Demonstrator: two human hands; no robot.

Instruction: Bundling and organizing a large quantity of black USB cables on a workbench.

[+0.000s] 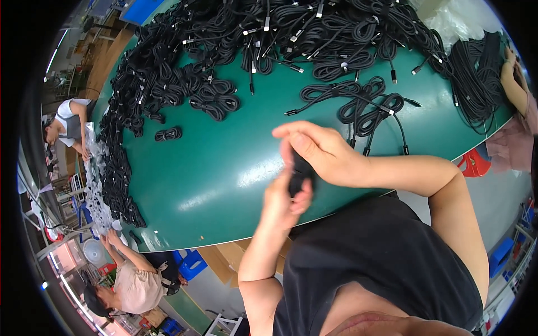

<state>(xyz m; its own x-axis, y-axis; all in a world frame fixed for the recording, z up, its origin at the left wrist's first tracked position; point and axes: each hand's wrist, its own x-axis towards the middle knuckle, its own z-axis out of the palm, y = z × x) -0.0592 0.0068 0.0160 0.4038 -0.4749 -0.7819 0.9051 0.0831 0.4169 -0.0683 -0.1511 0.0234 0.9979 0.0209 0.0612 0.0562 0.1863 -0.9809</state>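
Both hands, left (283, 201) and right (319, 151), clamp together on a black cable bundle (300, 173) above the green table (224, 162); a loose grip could let the coil spring open beside the cable pile (269, 33) beyond.

Black cables (269, 33) — green table (224, 162) — black shirt (370, 263).

A black coiled cable (300, 172) is bunched small and tight, mostly hidden, held up in the air just off the green bench's (213, 168) near edge.
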